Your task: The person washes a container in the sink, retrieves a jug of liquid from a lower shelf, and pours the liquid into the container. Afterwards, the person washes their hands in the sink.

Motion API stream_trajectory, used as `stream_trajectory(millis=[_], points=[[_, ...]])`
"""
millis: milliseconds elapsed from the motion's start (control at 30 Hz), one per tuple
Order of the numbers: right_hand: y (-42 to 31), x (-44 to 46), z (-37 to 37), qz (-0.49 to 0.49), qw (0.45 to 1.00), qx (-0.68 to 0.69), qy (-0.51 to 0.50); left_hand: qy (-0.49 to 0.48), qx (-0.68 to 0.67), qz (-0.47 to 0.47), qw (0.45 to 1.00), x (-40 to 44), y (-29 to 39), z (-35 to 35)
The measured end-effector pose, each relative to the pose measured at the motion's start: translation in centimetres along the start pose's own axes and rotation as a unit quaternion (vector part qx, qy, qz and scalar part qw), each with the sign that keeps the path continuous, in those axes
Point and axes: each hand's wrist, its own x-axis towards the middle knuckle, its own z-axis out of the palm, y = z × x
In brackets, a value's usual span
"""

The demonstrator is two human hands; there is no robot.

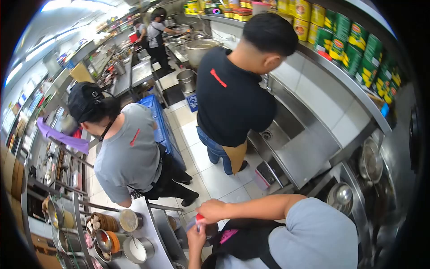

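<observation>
My right hand [211, 211] reaches in from the right with its fingers closed on a small red item [199, 218]. Just below it, my left hand [196, 236] is closed around the lower, pale part of what seems to be the same item. Both hands are close together in front of my black apron [242, 240]. What the item is cannot be made out. A metal pot [134, 249] with white contents and a spoon stands on the steel counter [154, 233] left of my hands.
A person in a grey shirt [127, 152] stands at the left, near a blue chest [156, 119]. Another in a black shirt [233, 98] stands at a steel sink [280, 130]. Cans [354, 42] line the shelf. Two more people [156, 38] are farther back.
</observation>
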Motion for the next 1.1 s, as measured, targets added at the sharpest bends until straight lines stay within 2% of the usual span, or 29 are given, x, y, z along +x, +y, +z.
stream_trajectory(millis=[33,100,133,233,267,300,367,400,433,500,533,633,667,700,767,867,900,933,967,1000,1033,1067,1100], points=[[-0.4,-0.8,-0.2,0.011,1.000,0.006,0.007,0.003,-0.003,0.036,0.999,0.9,0.0,0.4],[-0.1,-2.9,-1.4,0.043,0.993,0.015,0.107,-0.024,0.018,0.075,0.997,2.8,-1.4,1.2],[0.4,-3.8,-1.7,-0.025,0.989,0.034,0.141,-0.054,0.010,0.067,0.996,3.3,-0.8,1.2],[2.9,-4.0,-0.7,0.015,0.989,0.091,0.113,-0.116,0.001,0.054,0.992,4.5,0.9,1.8],[3.3,-4.2,-0.1,0.095,0.986,0.101,0.097,-0.118,0.033,0.081,0.989,5.1,0.6,2.6],[3.6,-4.2,-0.1,0.100,0.984,0.103,0.105,-0.119,0.065,0.108,0.985,5.8,0.7,3.2],[4.5,-4.1,-0.1,0.209,0.969,0.083,0.101,-0.134,0.066,0.110,0.983,6.9,0.9,4.3],[5.6,-3.9,-0.9,0.207,0.972,0.091,0.060,-0.144,0.064,0.103,0.982,7.4,1.5,4.8],[6.3,-4.2,-1.2,0.209,0.971,0.093,0.062,-0.154,0.062,0.095,0.982,8.0,2.0,5.4],[7.4,-5.0,-1.7,0.115,0.968,0.095,0.202,-0.159,0.062,0.096,0.981,9.6,2.3,6.5],[9.0,-4.6,-1.1,0.043,0.973,0.115,0.197,-0.159,0.054,0.085,0.982,10.1,3.2,6.9],[13.4,-4.4,-0.5,0.070,0.970,0.187,0.138,-0.161,0.054,0.085,0.982,11.8,4.4,9.5],[14.0,-4.3,-0.3,0.140,0.963,0.191,0.131,-0.157,0.059,0.102,0.981,12.5,4.3,10.6],[14.6,-4.1,-0.7,0.138,0.963,0.194,0.128,-0.158,0.060,0.098,0.981,13.3,3.9,11.7],[15.9,-3.8,-2.0,0.242,0.939,0.205,0.133,-0.141,0.119,0.104,0.977,14.7,3.2,13.9],[23.4,-1.7,1.4,0.276,0.935,0.199,0.096,-0.179,0.093,0.060,0.978,15.9,2.7,16.6],[25.0,-3.7,0.0,0.303,0.918,0.223,0.125,-0.177,0.092,0.054,0.978,16.2,3.0,17.0],[27.4,-5.8,-3.2,0.385,0.856,0.343,-0.042,-0.154,0.065,0.042,0.985,16.6,3.6,17.1],[31.1,-8.7,-1.9,0.366,0.824,0.434,0.006,-0.130,0.038,0.029,0.990,17.0,3.9,17.4],[38.8,-11.5,1.0,0.283,0.781,0.553,-0.069,-0.124,0.035,0.022,0.991,17.5,3.7,17.6],[39.5,-15.6,-3.4,0.422,0.736,0.528,0.013,-0.118,0.016,-0.004,0.993,17.7,3.1,17.6],[42.7,-18.3,-7.0,0.439,0.714,0.546,0.014,-0.111,-0.003,-0.031,0.993,17.8,2.7,17.7],[47.0,-20.0,-9.7,0.469,0.710,0.517,0.093,-0.102,-0.008,-0.041,0.994,17.9,2.8,17.7]])
